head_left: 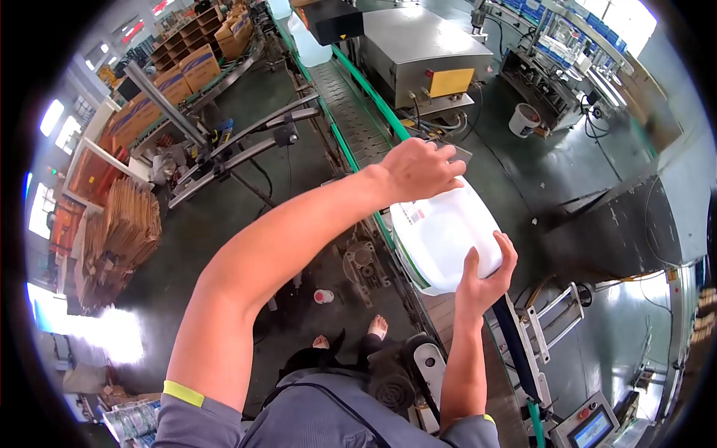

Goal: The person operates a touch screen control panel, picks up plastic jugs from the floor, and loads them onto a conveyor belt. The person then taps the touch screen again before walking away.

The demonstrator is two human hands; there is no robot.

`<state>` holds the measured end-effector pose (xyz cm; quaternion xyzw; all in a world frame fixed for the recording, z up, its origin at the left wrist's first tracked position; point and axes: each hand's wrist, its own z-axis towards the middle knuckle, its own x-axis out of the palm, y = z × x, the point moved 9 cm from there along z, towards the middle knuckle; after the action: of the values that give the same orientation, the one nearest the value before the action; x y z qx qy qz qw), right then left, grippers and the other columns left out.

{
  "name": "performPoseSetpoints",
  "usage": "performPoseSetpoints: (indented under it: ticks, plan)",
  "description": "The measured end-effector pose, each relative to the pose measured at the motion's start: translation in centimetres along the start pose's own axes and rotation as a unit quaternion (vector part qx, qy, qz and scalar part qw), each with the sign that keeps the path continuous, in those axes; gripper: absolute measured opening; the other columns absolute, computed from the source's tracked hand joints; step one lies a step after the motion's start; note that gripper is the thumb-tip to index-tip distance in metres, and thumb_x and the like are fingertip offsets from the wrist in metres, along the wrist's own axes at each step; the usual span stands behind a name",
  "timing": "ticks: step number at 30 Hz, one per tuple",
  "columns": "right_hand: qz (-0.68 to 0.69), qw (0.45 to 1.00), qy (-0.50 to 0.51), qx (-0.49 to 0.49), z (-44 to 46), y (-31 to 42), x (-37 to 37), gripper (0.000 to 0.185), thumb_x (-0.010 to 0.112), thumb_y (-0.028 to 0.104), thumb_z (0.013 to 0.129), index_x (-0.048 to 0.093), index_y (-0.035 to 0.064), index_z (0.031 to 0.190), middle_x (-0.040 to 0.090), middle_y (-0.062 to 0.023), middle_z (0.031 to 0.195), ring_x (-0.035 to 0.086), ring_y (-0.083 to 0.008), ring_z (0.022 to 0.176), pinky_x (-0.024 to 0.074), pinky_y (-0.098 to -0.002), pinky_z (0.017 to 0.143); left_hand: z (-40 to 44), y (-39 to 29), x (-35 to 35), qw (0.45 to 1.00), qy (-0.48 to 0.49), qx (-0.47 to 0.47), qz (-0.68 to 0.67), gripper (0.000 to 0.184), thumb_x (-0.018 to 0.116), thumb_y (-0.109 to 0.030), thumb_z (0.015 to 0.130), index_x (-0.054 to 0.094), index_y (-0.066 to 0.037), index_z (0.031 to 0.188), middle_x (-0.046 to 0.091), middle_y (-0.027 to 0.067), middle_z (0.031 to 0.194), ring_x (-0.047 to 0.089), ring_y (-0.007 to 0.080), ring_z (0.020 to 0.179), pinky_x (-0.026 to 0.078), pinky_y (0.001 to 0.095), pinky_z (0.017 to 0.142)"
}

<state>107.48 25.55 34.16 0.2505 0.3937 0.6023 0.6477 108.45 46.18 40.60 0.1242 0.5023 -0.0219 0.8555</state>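
Observation:
A white plastic container (455,237) with rounded corners, a small printed label and a green stripe along its left side is over the near part of the conveyor. My left hand (423,170) reaches across to its far edge, fingers curled over it; the exact grip is partly hidden. On the near right side, my right hand (489,275) grips the container, with the thumb on the upper face and the fingers around the edge.
The conveyor (351,104) with green rails runs away from me, carrying more white containers (308,41). A steel machine box (422,45) stands beside it. Metal bars (246,142) jut out left. A control screen (590,429) sits low right, and a bucket (524,119) stands on the floor.

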Motion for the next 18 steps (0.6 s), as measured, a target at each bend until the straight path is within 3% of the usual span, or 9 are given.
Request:
performPoseSetpoints:
  ticks: [4,6,8,10,11,12,14,17,18]
  plan:
    - [-0.014,0.999,-0.013,0.037,0.9,-0.2,1.9,0.040,0.074,0.001,0.087,0.062,0.0045,0.125,0.062,-0.0111,0.128,0.060,-0.0264,0.120,0.0447,-0.0377,0.107,0.6,1.9,-1.0,0.993,0.060,-0.093,0.037,0.032,0.064,-0.040,0.099,0.065,-0.008,0.099,0.069,0.0078,0.084,0.073,0.0251,0.068,0.056,0.0359,0.058]
    - [0.011,0.998,-0.015,0.061,1.1,-0.4,3.1,0.042,0.073,-0.003,0.084,0.062,0.0042,0.124,0.060,-0.0119,0.129,0.057,-0.0285,0.122,0.0434,-0.0402,0.108,1.2,4.6,1.0,0.946,0.191,-0.263,-0.006,0.041,0.055,-0.042,0.105,0.063,-0.002,0.105,0.073,0.0121,0.085,0.074,0.0276,0.071,0.057,0.0396,0.062]
    - [0.039,0.996,-0.016,0.081,1.5,-0.9,4.4,0.045,0.073,-0.006,0.080,0.061,0.0040,0.122,0.058,-0.0127,0.130,0.055,-0.0307,0.123,0.0421,-0.0427,0.109,1.8,6.0,2.0,0.933,0.209,-0.292,-0.021,0.047,0.050,-0.044,0.107,0.062,0.002,0.105,0.075,0.0131,0.085,0.076,0.0286,0.076,0.059,0.0412,0.066]
    - [-0.012,0.997,-0.047,0.065,2.0,-1.0,5.2,0.039,0.073,-0.002,0.087,0.062,0.0033,0.124,0.061,-0.0112,0.122,0.062,-0.0248,0.109,0.0489,-0.0362,0.099,2.0,7.3,3.5,0.935,0.204,-0.285,0.049,0.046,0.050,-0.043,0.107,0.062,0.002,0.107,0.076,0.0119,0.088,0.077,0.0276,0.080,0.059,0.0396,0.069]
    - [0.005,0.996,-0.054,0.072,2.1,-1.4,5.9,0.039,0.073,-0.003,0.087,0.061,0.0024,0.124,0.060,-0.0113,0.121,0.061,-0.0242,0.109,0.0491,-0.0361,0.098,1.8,8.3,4.2,0.928,0.193,-0.317,0.036,0.039,0.052,-0.034,0.105,0.061,0.003,0.111,0.076,0.0127,0.091,0.077,0.0272,0.080,0.059,0.0407,0.067]
    - [0.027,0.995,-0.060,0.080,2.1,-2.0,6.5,0.039,0.072,-0.004,0.087,0.061,0.0015,0.124,0.060,-0.0114,0.121,0.061,-0.0236,0.108,0.0492,-0.0360,0.098,1.9,8.7,4.7,0.936,0.172,-0.291,0.098,0.028,0.053,-0.025,0.101,0.060,0.001,0.108,0.075,0.0135,0.082,0.077,0.0278,0.073,0.059,0.0411,0.063]
    - [0.061,0.993,-0.053,0.084,2.2,-2.8,7.7,0.039,0.071,-0.004,0.089,0.058,0.0001,0.126,0.058,-0.0109,0.121,0.060,-0.0227,0.108,0.0494,-0.0357,0.098,2.3,9.6,4.8,0.956,0.091,-0.275,0.043,0.018,0.055,-0.019,0.096,0.058,-0.001,0.098,0.070,0.0116,0.066,0.073,0.0278,0.060,0.054,0.0416,0.052]
    - [0.098,0.988,-0.051,0.107,2.6,-2.3,9.4,0.040,0.069,-0.004,0.089,0.057,0.0002,0.127,0.057,-0.0107,0.121,0.060,-0.0232,0.108,0.0494,-0.0357,0.098,2.5,9.6,4.9,0.986,0.098,-0.103,0.087,0.020,0.058,-0.020,0.096,0.052,-0.003,0.087,0.059,0.0076,0.051,0.063,0.0254,0.043,0.041,0.0400,0.041]
    - [0.110,0.983,-0.055,0.138,2.6,-2.5,9.4,0.042,0.070,-0.006,0.086,0.057,0.0013,0.126,0.053,-0.0113,0.123,0.057,-0.0252,0.114,0.0462,-0.0376,0.103,2.6,10.1,5.1,0.986,0.100,-0.103,0.084,0.020,0.058,-0.020,0.096,0.052,-0.003,0.087,0.059,0.0076,0.051,0.063,0.0254,0.043,0.041,0.0400,0.041]
